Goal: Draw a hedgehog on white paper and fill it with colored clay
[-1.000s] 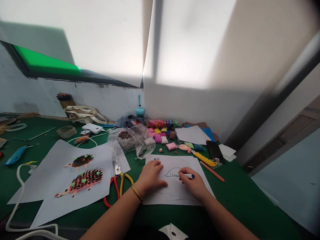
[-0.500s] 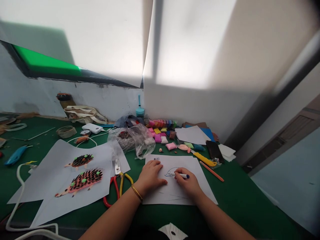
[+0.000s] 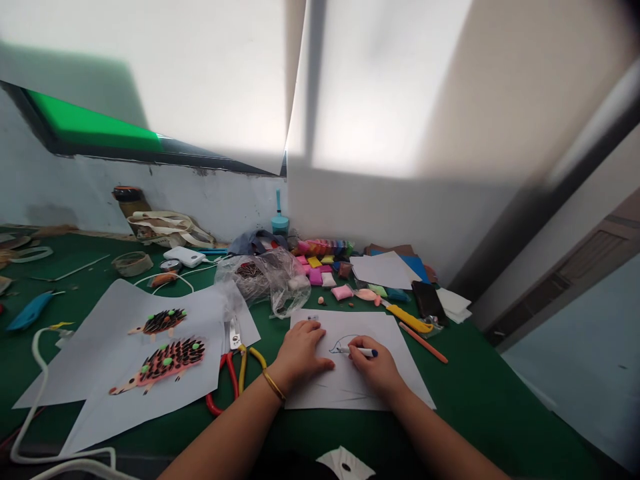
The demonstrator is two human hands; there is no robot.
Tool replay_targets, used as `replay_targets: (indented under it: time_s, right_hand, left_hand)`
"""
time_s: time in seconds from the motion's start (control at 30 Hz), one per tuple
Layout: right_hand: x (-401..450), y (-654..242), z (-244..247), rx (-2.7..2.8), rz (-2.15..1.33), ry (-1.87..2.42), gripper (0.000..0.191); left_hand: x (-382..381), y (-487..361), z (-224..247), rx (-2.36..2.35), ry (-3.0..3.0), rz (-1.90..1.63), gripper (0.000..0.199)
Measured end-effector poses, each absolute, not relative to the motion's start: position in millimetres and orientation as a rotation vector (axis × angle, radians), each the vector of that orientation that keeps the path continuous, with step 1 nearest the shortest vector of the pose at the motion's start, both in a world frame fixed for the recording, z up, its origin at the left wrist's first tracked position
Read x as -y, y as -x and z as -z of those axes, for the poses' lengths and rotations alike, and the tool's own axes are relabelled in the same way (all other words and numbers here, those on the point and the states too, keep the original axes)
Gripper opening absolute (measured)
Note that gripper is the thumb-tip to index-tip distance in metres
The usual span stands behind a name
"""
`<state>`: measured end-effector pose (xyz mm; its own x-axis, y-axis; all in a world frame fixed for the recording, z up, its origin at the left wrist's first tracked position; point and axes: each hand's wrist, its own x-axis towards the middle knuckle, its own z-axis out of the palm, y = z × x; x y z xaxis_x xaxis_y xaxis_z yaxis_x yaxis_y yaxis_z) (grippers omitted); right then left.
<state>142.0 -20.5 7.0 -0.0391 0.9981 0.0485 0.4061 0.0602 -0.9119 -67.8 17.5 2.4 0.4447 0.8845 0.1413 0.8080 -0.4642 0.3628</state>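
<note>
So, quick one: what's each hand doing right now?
Left hand: open, resting on the white sheet, nothing visibly held.
Right hand: closed around a blue-ended marker, tip at the drawing.

Green tabletop [image 3: 490, 393]; pale, stained wall [image 3: 220, 197]; sunlit window covering [image 3: 215, 80].

Blue-ended marker [image 3: 374, 353] over white paper [image 3: 400, 340]

The drawing sheet [image 3: 400, 373] was smooth, matt white paper, and the marker [image 3: 367, 352] looked like smooth plastic. The bangle [image 3: 273, 385] was shiny metal, the red and yellow handles [image 3: 234, 377] smooth plastic, the clear bag [image 3: 290, 263] crinkled, glossy plastic. The counter [image 3: 480, 387] had a matt green surface, the hedgehog figures [image 3: 173, 363] looked rough, and the strapped bag [image 3: 167, 230] was matt cloth.
</note>
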Motion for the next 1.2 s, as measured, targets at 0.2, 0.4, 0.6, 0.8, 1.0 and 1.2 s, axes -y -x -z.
replay_targets:
  time_s: [0.2, 0.4, 0.6, 0.8, 1.0, 1.2]
  right_hand:
    - [20, -142, -5, 1.559, -0.965, 1.447, 0.030]
    - [21, -146, -7, 1.397, -1.031, 1.418, 0.039]
    - [23, -153, -8, 1.248, -1.040, 1.338, 0.043]
    - [29, -155, -11, 1.312, -1.008, 1.385, 0.033]
    - [30, -155, -5, 1.456, -0.967, 1.460, 0.027]
    - [32, -152, -11, 1.533, -0.948, 1.490, 0.026]
  left_hand:
    - [-17, 68, -3, -1.461, -2.465, -0.455, 0.072]
    - [-18, 68, -3, -1.480, -2.451, -0.444, 0.074]
    - [-18, 69, -1, -1.470, -2.470, -0.471, 0.074]
    - [-18, 69, 0, -1.457, -2.481, -0.486, 0.073]
    - [-19, 69, 0, -1.469, -2.475, -0.468, 0.073]
    - [-19, 69, -2, -1.472, -2.461, -0.449, 0.074]
